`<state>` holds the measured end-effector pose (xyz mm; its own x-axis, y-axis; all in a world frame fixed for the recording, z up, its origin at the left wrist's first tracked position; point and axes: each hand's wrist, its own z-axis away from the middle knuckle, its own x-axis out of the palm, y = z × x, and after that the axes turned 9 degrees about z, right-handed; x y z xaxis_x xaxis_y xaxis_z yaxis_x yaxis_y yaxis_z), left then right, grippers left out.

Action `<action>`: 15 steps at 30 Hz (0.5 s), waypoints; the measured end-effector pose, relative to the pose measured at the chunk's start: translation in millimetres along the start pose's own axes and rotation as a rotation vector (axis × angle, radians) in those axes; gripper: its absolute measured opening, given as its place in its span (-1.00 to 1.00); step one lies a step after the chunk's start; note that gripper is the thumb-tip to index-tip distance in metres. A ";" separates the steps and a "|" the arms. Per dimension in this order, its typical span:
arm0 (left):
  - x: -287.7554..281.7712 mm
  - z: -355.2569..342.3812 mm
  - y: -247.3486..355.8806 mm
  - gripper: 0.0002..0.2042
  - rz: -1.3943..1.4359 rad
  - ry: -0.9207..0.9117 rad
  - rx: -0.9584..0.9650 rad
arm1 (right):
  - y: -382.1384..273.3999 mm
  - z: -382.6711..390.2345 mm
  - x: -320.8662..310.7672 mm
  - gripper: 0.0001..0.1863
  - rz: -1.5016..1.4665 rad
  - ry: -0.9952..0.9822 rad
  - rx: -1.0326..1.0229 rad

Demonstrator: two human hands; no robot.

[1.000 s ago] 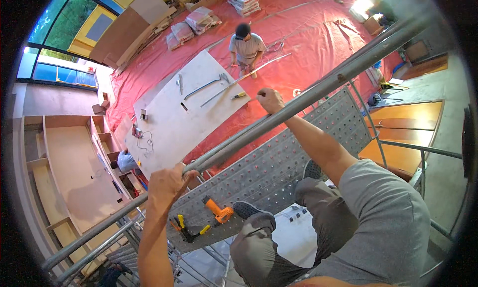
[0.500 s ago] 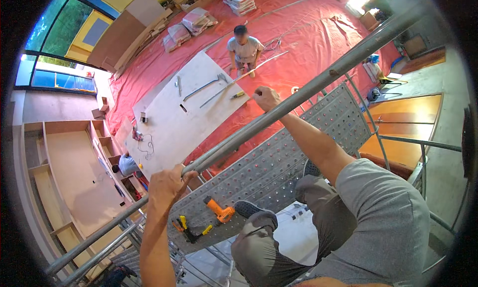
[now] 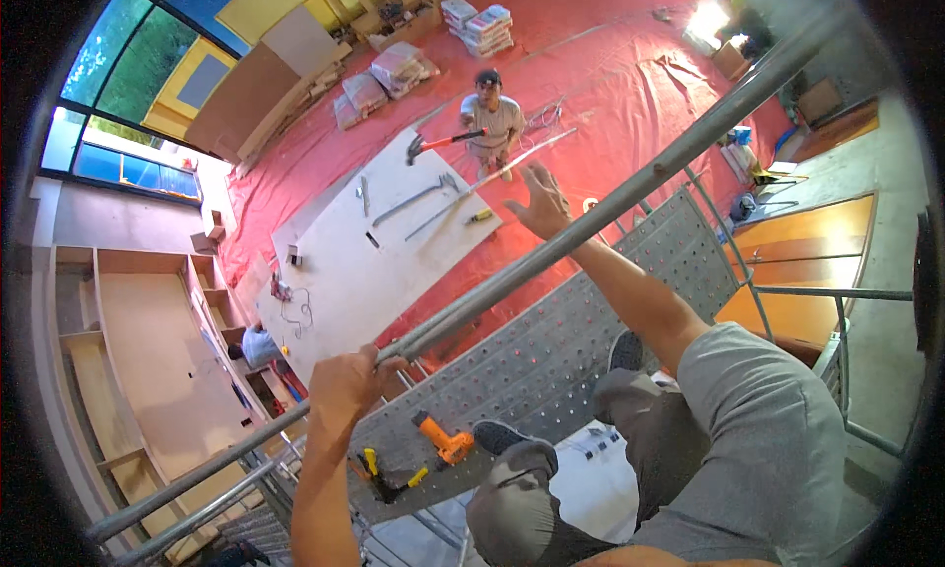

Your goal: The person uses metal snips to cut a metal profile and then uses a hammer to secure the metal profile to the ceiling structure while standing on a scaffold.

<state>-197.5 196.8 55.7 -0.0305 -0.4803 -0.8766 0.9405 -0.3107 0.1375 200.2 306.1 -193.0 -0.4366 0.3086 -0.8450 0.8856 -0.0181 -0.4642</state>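
Red sheeting [image 3: 630, 85] covered the floor far below, from ten o'clock round to two, probably to protect it from the work. On it at eleven o'clock lay a pale board [image 3: 345, 282] with long tools on it. Nearer, a perforated metal scaffold deck [image 3: 551, 360] carried the person's shoes, with an orange drill [image 3: 443, 439] lying at six o'clock within easy reach. A grey guard rail [image 3: 591, 227] ran diagonally from seven o'clock up to one. The left hand [image 3: 343, 390] was wrapped closed around that rail, seemingly for balance. The right hand [image 3: 543, 205] reached over the rail with fingers spread wide and nothing in it, stretched toward a hammer [image 3: 443, 142] in mid-air at twelve o'clock, just before a co-worker [image 3: 492, 119] standing below.
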 end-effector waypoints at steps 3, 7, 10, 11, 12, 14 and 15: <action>2.0 17.1 -8.8 -0.30 0.024 -0.048 -0.074 | -86.3 -28.3 -68.6 0.04 -0.019 0.219 -0.243; -20.3 21.4 20.3 -0.28 0.289 0.103 -0.185 | -181.3 -58.5 -149.5 0.06 -0.128 0.241 -0.607; -52.1 57.8 82.0 -0.26 1.174 1.236 0.197 | -275.7 -52.2 -181.0 -0.62 -0.165 0.038 -1.383; -83.4 78.8 110.3 -0.36 1.422 1.422 0.345 | -283.9 -41.4 -186.7 -0.68 -0.375 0.190 -1.416; -112.3 95.4 136.6 -0.45 1.631 1.587 0.514 | -286.0 -37.8 -188.9 -0.74 -0.584 0.346 -1.452; -91.9 95.5 121.1 -0.69 1.752 1.599 0.476 | -274.6 -38.1 -183.7 -0.72 -0.591 0.258 -1.485; -91.1 102.4 126.5 -0.70 1.733 1.716 0.290 | -275.2 -22.9 -154.5 -0.71 -0.699 0.125 -1.488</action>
<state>-110.3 117.3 200.2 0.6800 0.4171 0.6030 -0.2258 -0.6633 0.7135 27.6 285.2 71.4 -0.8422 -0.0647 -0.5352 -0.0681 0.9976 -0.0134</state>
